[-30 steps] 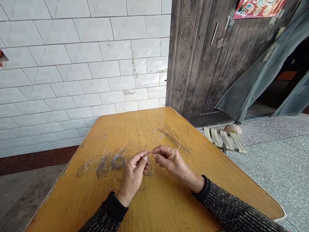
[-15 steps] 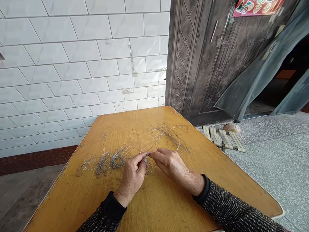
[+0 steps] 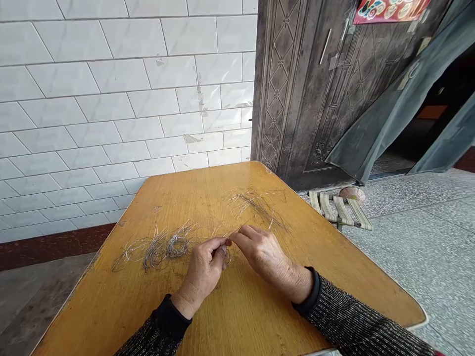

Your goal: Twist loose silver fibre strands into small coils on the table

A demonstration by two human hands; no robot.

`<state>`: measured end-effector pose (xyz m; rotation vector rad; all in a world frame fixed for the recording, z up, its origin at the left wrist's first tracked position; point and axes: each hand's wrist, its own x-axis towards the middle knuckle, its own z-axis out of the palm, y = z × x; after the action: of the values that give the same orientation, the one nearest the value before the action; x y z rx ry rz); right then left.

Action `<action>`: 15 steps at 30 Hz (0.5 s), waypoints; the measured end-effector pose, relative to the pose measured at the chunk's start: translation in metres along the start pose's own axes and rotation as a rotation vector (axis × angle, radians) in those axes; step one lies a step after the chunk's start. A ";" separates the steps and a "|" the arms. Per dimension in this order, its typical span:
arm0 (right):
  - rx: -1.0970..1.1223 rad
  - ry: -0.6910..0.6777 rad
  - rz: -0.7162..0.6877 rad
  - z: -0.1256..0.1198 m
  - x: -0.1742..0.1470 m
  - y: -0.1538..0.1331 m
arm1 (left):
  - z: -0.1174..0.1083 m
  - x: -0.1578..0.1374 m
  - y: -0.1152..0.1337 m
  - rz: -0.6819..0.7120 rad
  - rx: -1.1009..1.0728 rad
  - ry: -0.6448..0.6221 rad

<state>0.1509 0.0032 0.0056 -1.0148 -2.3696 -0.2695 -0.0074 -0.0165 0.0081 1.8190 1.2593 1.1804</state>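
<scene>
My left hand (image 3: 203, 272) and my right hand (image 3: 265, 254) meet fingertip to fingertip over the wooden table (image 3: 237, 316). Between them they pinch a thin silvery wire coil (image 3: 227, 256), a small loop that hangs just below the fingers and is partly hidden by them. To the left of my left hand lies a pile of wound wire loops (image 3: 163, 247). Beyond my right hand rests a loose bunch of straight wire strands (image 3: 256, 205). Both sleeves are dark and knitted.
A white tiled wall (image 3: 111, 99) stands behind the table, a dark patterned metal door (image 3: 315, 89) to its right. A striped folding stool (image 3: 339, 210) sits on the grey floor at the right, near the table's far corner. A grey curtain (image 3: 389, 113) hangs by the doorway.
The hands have sunk a little toward the tabletop and closed tighter together on the small coil. The camera has drifted slightly to the right.
</scene>
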 end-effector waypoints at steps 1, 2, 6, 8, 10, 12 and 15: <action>0.013 0.011 0.004 0.002 0.000 0.001 | 0.000 0.000 0.000 -0.006 -0.004 -0.005; 0.026 0.026 0.010 0.004 -0.001 0.002 | 0.001 0.000 0.000 -0.012 -0.005 -0.010; 0.090 0.127 0.074 0.013 -0.001 0.004 | 0.001 -0.001 0.001 -0.022 -0.006 -0.033; 0.159 0.165 0.166 0.014 0.000 0.004 | 0.000 -0.002 0.002 -0.034 -0.028 -0.047; 0.270 0.164 0.285 0.014 0.002 0.003 | 0.000 -0.002 0.001 -0.059 -0.057 -0.070; 0.410 0.125 0.369 0.012 0.005 0.003 | 0.000 -0.001 -0.002 -0.087 -0.089 -0.110; 0.612 0.043 0.384 0.010 0.007 0.006 | 0.000 -0.001 -0.006 -0.132 -0.137 -0.168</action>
<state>0.1473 0.0154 0.0013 -1.0974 -1.9604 0.5374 -0.0099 -0.0151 0.0025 1.6712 1.1554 0.9954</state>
